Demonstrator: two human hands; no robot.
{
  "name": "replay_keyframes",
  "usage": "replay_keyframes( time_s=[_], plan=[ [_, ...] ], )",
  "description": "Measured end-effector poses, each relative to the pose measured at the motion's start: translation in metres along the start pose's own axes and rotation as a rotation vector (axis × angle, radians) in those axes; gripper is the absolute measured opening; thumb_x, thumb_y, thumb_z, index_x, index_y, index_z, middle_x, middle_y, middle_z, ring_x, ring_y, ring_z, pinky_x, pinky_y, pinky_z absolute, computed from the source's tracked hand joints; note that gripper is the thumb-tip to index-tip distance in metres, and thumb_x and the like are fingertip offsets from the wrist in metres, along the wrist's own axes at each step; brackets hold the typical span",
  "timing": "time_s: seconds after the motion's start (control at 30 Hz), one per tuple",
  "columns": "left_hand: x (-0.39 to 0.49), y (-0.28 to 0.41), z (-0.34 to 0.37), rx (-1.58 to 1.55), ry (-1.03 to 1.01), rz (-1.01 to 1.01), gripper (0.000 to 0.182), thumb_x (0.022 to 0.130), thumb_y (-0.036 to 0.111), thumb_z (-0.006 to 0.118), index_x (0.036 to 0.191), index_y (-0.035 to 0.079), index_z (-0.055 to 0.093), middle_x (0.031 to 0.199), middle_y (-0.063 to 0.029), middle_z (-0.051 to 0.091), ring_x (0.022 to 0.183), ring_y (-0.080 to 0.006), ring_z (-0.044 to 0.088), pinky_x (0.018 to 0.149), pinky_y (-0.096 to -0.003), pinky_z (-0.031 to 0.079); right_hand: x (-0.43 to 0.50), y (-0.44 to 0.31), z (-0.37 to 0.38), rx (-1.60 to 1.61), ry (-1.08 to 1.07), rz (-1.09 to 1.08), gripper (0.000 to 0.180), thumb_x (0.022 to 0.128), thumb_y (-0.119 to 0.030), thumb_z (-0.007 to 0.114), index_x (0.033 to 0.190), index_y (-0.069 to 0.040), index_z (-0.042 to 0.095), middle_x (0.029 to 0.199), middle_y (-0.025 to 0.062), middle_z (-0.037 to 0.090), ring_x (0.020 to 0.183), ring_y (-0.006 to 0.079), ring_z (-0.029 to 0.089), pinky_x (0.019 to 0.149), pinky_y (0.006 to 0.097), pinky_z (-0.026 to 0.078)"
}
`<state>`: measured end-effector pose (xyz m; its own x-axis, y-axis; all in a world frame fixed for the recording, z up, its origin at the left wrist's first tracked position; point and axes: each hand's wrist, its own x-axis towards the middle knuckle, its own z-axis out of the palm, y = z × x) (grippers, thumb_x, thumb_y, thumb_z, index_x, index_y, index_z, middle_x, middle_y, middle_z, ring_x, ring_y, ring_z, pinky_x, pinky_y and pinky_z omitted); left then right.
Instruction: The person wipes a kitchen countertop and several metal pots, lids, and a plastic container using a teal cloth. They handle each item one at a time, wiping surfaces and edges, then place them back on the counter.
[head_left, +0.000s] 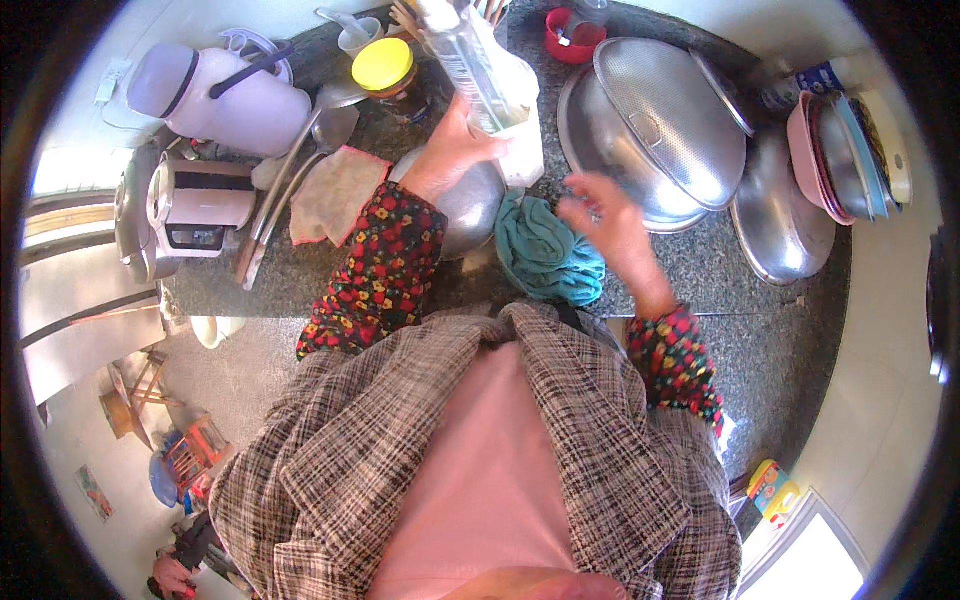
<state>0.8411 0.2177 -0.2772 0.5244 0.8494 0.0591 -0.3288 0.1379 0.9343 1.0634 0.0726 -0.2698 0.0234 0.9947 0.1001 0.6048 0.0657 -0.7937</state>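
My left hand (457, 150) grips a white holder (525, 150) with a clear plastic bottle (476, 75) and some chopsticks or sticks standing in or behind it. Below that hand a rounded metal bowl (474, 202) lies on the counter, partly hidden by my wrist. A crumpled teal cloth (547, 251) rests at the counter's front. My right hand (604, 214) is just above and right of the cloth, slightly blurred, fingers curled apart and nothing visible in them. To its right lie a large metal basin (600, 142) and a perforated metal strainer (667, 120).
Left on the granite counter are a lilac thermos (232, 97), a pink-and-black appliance (202, 199), long-handled ladles (281, 191), a beige cloth (337, 195) and a yellow-lidded jar (384, 67). A red bowl (574, 45) stands behind; another metal basin (787, 210) and upright basins (847, 157) are right.
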Motion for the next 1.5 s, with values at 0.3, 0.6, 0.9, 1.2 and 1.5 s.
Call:
replay_keyframes(
  time_s=[0.3, 0.6, 0.9, 1.2, 1.5],
  plan=[
    [-0.008, 0.038, 0.015, -0.086, -0.044, 0.106, 0.084, 0.078, 0.005, 0.078, 0.148, 0.003, 0.034, 0.13, -0.0072, 0.058, 0.12, -0.0176, 0.058, 0.102, -0.0336, 0.048, -0.045, 0.053, 0.066, -0.371, -0.099, -0.176, 0.046, 0.065, -0.016, 0.082, 0.109, -0.021, 0.067, 0.128, 0.0162, 0.057, 0.11, 0.0355, 0.06, 0.092, 0.0423, 0.05],
    [-0.01, 0.046, 0.011, -0.141, -0.114, 0.168, 0.084, 0.082, 0.035, 0.083, 0.144, 0.001, 0.038, 0.129, -0.0109, 0.061, 0.117, -0.022, 0.062, 0.102, -0.0372, 0.05, -0.023, 0.001, -0.015, 0.987, 0.278, 0.292, 0.031, 0.079, 0.004, 0.073, 0.103, -0.009, 0.057, 0.098, -0.0009, 0.063, 0.092, 0.0108, 0.059, 0.086, 0.0267, 0.048],
    [-0.006, 0.042, 0.039, -0.07, 0.188, 0.278, 0.063, 0.089, 0.018, 0.076, 0.141, 0.002, 0.043, 0.127, -0.0077, 0.06, 0.114, -0.0169, 0.06, 0.098, -0.033, 0.049, 0.048, -0.112, -0.028, 0.212, 0.412, -0.413, 0.06, 0.076, -0.013, 0.084, 0.131, -0.011, 0.059, 0.123, 0.0121, 0.058, 0.115, 0.0257, 0.059, 0.098, 0.0396, 0.05],
    [-0.003, 0.069, 0.048, -0.148, 0.353, 0.492, 0.048, 0.092, 0.005, 0.068, 0.134, 0.005, 0.047, 0.115, -0.0076, 0.064, 0.099, -0.0152, 0.066, 0.084, -0.0292, 0.057, 0.036, -0.086, 0.02, -0.244, 0.369, -0.323, 0.053, 0.065, -0.017, 0.084, 0.114, -0.021, 0.066, 0.113, 0.0154, 0.057, 0.086, 0.0384, 0.068, 0.069, 0.0458, 0.059],
    [0.015, 0.091, 0.035, -0.154, 0.335, 0.571, 0.052, 0.093, 0.001, 0.063, 0.139, 0.006, 0.04, 0.121, -0.0081, 0.061, 0.104, -0.0176, 0.065, 0.091, -0.0328, 0.056, 0.018, -0.005, 0.02, 0.079, 0.329, -0.07, 0.045, 0.065, -0.007, 0.085, 0.108, -0.011, 0.071, 0.103, 0.0127, 0.064, 0.093, 0.029, 0.068, 0.08, 0.0364, 0.056]
  ],
)
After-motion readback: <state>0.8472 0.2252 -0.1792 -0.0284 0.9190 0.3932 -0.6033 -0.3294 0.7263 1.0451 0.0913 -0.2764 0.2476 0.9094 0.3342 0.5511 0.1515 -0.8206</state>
